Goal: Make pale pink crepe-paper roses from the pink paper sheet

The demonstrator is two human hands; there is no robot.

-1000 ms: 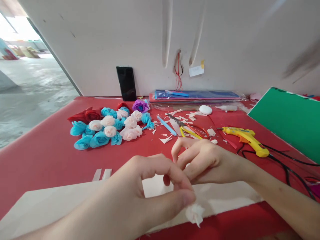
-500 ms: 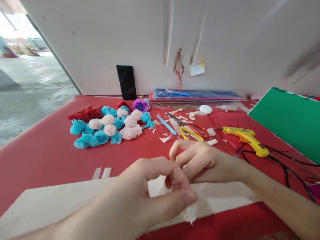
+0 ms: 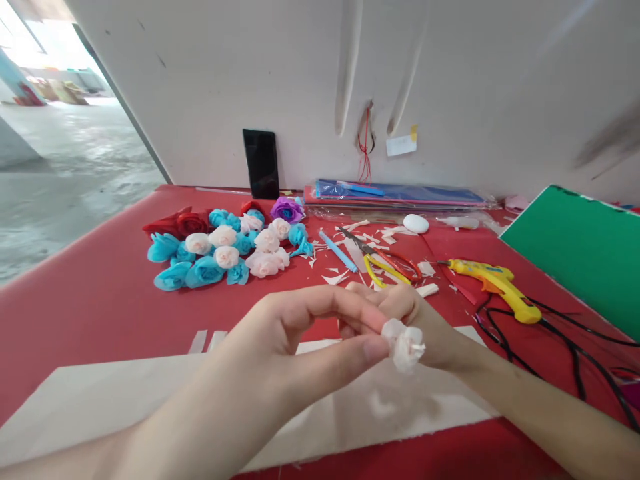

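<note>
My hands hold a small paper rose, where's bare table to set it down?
For the small white paper rose: bare red tabletop between the heap of blue, white and red paper roses and the cream paper sheet; the sheet's left half too. Crowded right: paper scraps, yellow-handled scissors, yellow glue gun, black cables.

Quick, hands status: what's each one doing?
Left hand: closed, pinching the paper flower.
Right hand: curled behind it; grip cannot be told.

small pale pink paper rose (image 3: 403, 345), crumpled, pinched above the sheet
</note>
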